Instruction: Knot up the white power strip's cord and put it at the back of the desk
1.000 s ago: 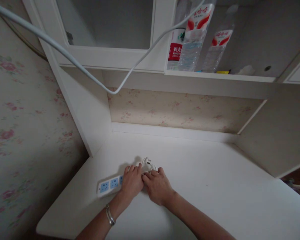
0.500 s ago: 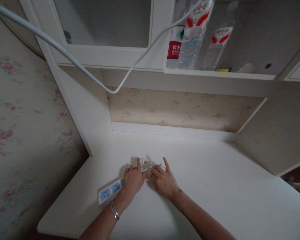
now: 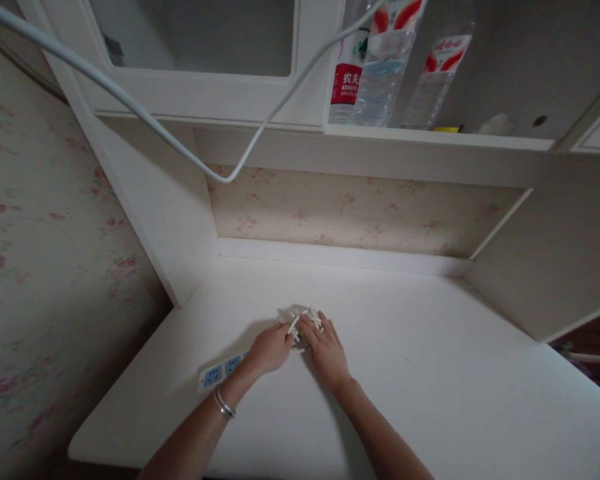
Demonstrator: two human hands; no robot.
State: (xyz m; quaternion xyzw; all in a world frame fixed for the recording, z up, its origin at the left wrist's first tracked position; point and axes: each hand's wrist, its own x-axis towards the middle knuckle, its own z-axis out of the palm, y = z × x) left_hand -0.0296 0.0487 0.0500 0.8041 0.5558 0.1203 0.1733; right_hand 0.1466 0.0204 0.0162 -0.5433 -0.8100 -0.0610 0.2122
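A bundled white cable (image 3: 312,316) lies on the white desk, between and under my hands. My left hand (image 3: 271,348) is closed, its fingertips pinching a strand of the cable at the bundle's left side. From the right, my right hand (image 3: 326,348) reaches over the coils, fingers bent and gripping them. Under my left forearm a white power strip (image 3: 223,371) with blue sockets lies at a slant; its right end is hidden behind my hand. A silver bangle (image 3: 223,403) circles my left wrist.
A thick white cord (image 3: 227,179) hangs in a V in front of the cabinet. Plastic water bottles (image 3: 384,83) stand on the open shelf above. Side panels and a floral wall (image 3: 300,207) enclose the desk (image 3: 430,380), whose rounded edge is at lower left.
My hands have come closer together around the cable, and my raised index fingers have come down. The cable is now bunched up more tightly. The camera view has shifted slightly.
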